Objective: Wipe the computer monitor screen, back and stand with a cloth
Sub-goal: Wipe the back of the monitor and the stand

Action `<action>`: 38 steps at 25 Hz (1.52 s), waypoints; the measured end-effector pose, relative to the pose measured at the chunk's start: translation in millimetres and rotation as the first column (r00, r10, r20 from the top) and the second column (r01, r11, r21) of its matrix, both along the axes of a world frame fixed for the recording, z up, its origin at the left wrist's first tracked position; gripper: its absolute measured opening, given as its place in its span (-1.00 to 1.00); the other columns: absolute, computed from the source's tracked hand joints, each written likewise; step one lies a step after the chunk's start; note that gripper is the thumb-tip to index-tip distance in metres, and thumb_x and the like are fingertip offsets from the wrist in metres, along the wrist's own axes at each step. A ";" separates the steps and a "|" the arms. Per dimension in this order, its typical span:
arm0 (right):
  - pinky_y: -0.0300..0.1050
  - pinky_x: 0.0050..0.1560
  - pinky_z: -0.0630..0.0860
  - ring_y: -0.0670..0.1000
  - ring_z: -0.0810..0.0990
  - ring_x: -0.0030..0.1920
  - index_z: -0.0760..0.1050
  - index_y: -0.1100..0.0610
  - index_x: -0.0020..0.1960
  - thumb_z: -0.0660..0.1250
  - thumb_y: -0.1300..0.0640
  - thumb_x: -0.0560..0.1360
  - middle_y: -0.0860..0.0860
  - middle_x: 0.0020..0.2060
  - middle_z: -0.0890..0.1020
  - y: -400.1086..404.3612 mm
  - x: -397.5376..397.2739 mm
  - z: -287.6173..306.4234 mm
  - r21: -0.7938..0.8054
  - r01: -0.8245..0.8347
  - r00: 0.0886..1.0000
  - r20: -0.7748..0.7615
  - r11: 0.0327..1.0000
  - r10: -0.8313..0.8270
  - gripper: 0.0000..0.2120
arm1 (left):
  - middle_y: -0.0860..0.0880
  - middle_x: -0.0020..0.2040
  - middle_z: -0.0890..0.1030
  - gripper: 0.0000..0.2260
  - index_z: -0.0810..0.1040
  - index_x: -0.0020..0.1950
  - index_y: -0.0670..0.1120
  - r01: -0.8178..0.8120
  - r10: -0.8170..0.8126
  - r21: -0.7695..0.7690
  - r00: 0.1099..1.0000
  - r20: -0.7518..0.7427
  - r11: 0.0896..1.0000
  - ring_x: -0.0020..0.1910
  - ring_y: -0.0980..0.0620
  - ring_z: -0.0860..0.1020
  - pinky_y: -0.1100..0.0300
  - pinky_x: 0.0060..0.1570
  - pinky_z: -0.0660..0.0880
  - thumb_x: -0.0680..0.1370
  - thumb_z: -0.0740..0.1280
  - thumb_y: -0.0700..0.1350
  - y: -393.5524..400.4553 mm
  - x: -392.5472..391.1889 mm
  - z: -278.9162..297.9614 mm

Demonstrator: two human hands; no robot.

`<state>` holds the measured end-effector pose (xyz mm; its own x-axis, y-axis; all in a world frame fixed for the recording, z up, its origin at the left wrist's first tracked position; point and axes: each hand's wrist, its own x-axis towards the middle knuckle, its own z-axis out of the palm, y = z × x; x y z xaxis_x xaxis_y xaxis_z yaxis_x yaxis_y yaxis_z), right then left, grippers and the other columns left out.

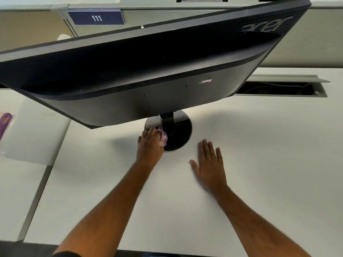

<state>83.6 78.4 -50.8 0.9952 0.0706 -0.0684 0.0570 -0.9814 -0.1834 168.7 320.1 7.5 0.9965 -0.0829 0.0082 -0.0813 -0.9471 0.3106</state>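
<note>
both hands work near the monitor stand: left hand grips a bunched purple cloth and presses it against the left side of the round black base, while right hand lies flat, fingers straight and spread, on the white counter just right of the stand, holding nothing. the monitor rises from the stand, its dark back turned to the camera. a purple cord lies far left of the stand.
</note>
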 end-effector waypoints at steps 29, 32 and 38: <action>0.19 0.63 -0.08 0.08 -0.15 0.66 -0.12 0.15 0.68 -0.12 -0.29 0.69 0.10 0.67 -0.08 -2.0 -0.6 2.8 0.022 -0.016 1.000 -0.015 1.000 0.016 -0.26 | -0.17 0.33 0.52 -0.44 0.42 0.51 -0.19 0.368 -0.185 0.509 0.909 -0.374 0.778 0.28 -0.11 0.49 0.07 0.11 0.62 0.56 0.51 -0.10 -93.9 -14.1 44.7; 0.15 0.64 -0.10 0.07 -0.10 0.67 -0.04 0.13 0.68 -0.12 -0.26 0.69 0.07 0.67 -0.04 -4.2 1.9 2.5 0.053 -0.011 1.000 -0.023 0.999 0.012 -0.30 | -0.09 0.46 0.38 -0.39 0.34 0.57 -0.06 0.243 -0.161 0.230 0.932 -0.324 0.942 0.39 -0.12 0.41 0.05 0.23 0.54 0.57 0.50 -0.09 -67.2 -25.8 44.5; -0.32 0.21 0.49 -0.19 0.58 0.24 0.45 0.02 0.45 0.16 -0.08 0.71 -0.07 0.27 0.60 14.7 14.3 61.7 0.855 0.210 0.969 -0.247 0.475 0.017 -0.64 | -0.08 0.42 0.34 -0.40 0.27 0.61 -0.07 0.065 -0.120 -0.264 0.973 -0.197 0.962 0.37 -0.07 0.40 0.06 0.32 0.54 0.63 0.40 0.01 -68.4 -49.1 22.3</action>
<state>97.8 93.0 10.9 0.9699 0.1105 -0.2169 -0.1749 -0.3033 -0.9367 119.6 251.7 29.8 0.9661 -0.1972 -0.1665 -0.0722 -0.8258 0.5593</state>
